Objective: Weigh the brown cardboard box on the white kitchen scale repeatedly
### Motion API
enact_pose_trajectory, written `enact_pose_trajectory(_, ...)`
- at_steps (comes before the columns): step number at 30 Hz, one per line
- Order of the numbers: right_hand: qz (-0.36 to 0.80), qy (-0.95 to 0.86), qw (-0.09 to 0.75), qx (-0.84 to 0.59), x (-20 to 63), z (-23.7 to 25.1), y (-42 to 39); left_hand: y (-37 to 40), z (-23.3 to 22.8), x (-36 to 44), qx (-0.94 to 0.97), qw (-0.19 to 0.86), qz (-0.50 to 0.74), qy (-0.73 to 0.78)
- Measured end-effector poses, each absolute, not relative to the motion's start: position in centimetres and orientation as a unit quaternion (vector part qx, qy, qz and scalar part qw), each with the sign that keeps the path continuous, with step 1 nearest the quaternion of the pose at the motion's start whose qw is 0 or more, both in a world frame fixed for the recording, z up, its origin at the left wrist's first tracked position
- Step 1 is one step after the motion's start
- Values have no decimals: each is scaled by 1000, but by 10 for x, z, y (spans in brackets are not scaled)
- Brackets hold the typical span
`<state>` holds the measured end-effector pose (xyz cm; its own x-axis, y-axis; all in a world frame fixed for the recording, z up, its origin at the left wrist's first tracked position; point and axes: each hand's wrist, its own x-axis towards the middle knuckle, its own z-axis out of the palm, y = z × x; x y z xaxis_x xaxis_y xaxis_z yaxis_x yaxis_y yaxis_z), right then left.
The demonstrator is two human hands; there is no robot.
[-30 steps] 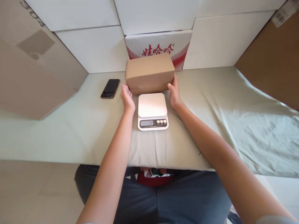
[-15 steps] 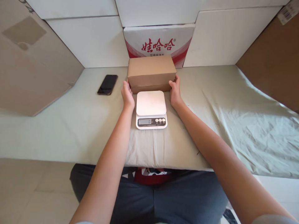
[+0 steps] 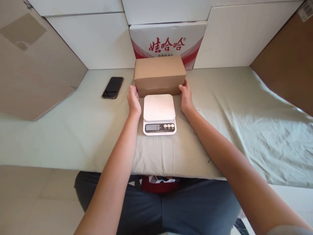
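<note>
Right at the two ends of the cardboard box (image 3: 159, 74) is where both hands sit. The left hand (image 3: 133, 100) is pressed flat against the box's left end down near the bottom edge, fingers together, and the right hand (image 3: 186, 98) does the same on the right end, so the box is pinched between two open palms rather than wrapped by fingers. Can't tell if the box is lifted off the cloth or just resting on it.

The box is plain brown, closed, lying long side toward the camera, just behind a small white kitchen scale (image 3: 159, 114). The scale's platform is bare and its display and buttons face the person. Both sit on a pale green sheet (image 3: 244, 107) over the table. A black phone (image 3: 112, 87) lies off to the left, well apart from the box. Behind the box stands a white carton with red lettering (image 3: 168, 40), touching or nearly so.
</note>
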<state>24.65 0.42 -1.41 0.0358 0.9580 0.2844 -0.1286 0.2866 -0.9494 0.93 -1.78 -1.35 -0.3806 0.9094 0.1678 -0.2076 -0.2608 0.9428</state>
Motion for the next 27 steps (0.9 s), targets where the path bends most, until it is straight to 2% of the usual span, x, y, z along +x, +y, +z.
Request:
enact_pose_trajectory(5, 416, -553, 597, -406, 243, 0, -8, -13, -12, 19, 394, 394, 703, 443)
enact_pose_trajectory(12, 405, -549, 589, -433, 246, -5, -4, -8, -11, 15, 387, 403, 703, 440)
enact_pose_trajectory(20, 427, -545, 591, -415, 242, 3, -10, -13, -4, 23, 383, 408, 687, 464)
enact_pose_trajectory(27, 398, -586, 595, -380, 237, 20, -20, -39, 30, 10, 443, 352, 695, 444)
